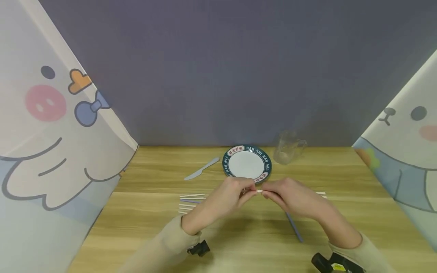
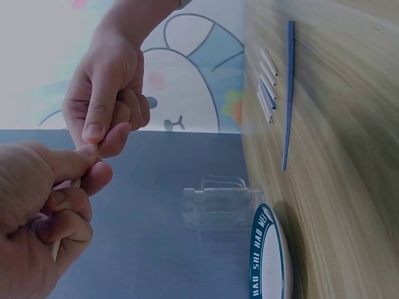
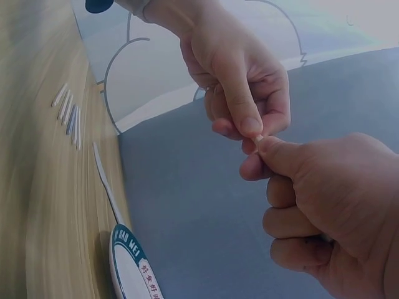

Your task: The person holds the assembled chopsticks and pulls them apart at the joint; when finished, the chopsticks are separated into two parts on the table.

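Both hands meet above the table in front of the plate. My left hand (image 1: 227,195) pinches a thin white straw (image 2: 76,183) between thumb and forefinger, and part of it shows again below its curled fingers in the left wrist view. My right hand (image 1: 290,194) pinches the same straw close by, fingertips nearly touching the left ones. In the head view only a short white bit shows between the fingertips; the rest is hidden by the fingers. A long blue straw (image 1: 294,227) lies on the table below my right hand.
Several short white and blue straw pieces (image 3: 65,111) lie in a row at the left, and more short pieces (image 2: 268,75) at the right. A green-rimmed plate (image 1: 225,163) stands at the back, between a pale knife (image 1: 202,169) and a clear glass mug (image 1: 286,149).
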